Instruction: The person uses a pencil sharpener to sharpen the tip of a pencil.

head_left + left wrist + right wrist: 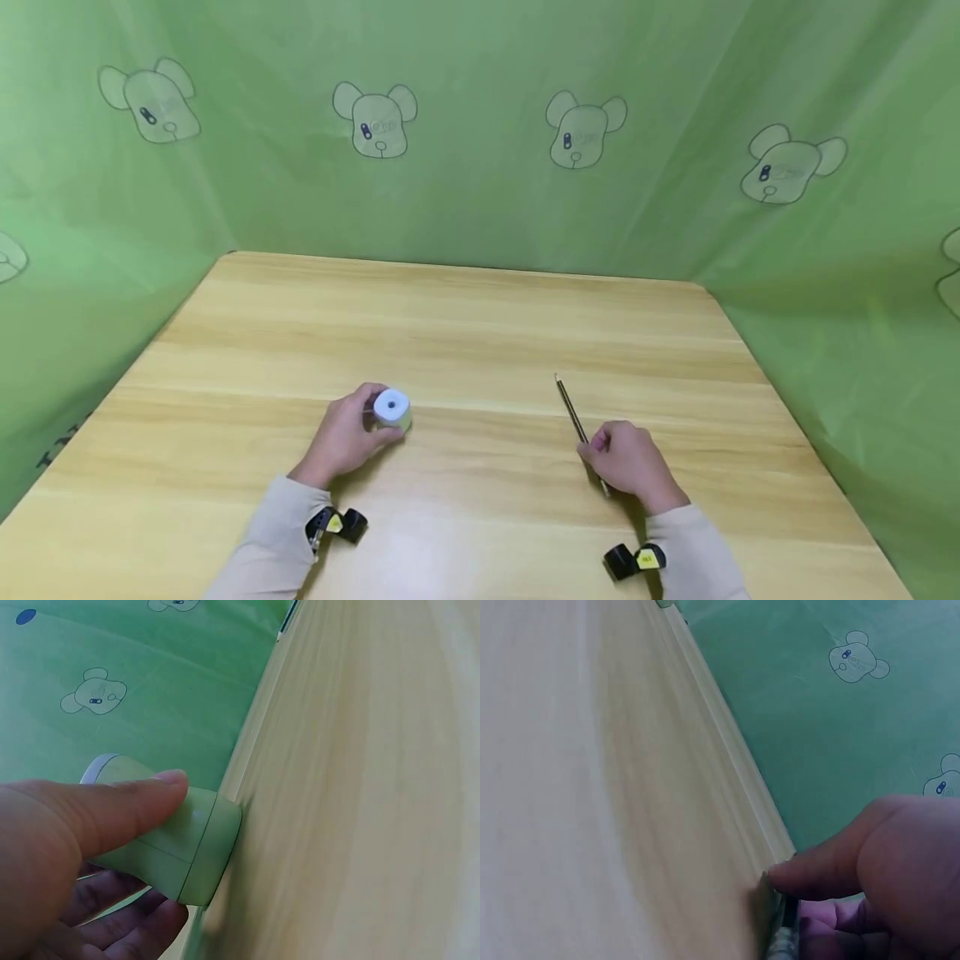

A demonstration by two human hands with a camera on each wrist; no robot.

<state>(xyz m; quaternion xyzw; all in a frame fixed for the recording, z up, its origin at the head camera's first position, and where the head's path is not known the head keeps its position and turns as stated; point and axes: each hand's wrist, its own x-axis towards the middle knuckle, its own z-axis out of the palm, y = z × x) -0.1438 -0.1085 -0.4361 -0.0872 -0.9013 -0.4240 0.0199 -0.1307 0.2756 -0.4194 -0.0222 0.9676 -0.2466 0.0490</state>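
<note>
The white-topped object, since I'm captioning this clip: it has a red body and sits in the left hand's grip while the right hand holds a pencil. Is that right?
Not quite: the white-topped object has a light green body, not a red one, as the left wrist view shows. The left hand does grip it, and the right hand holds a pencil.

Sharpener (393,410) on table (465,333) at left, pencil (571,407) to its right, curtain (480,208) behind table
</note>
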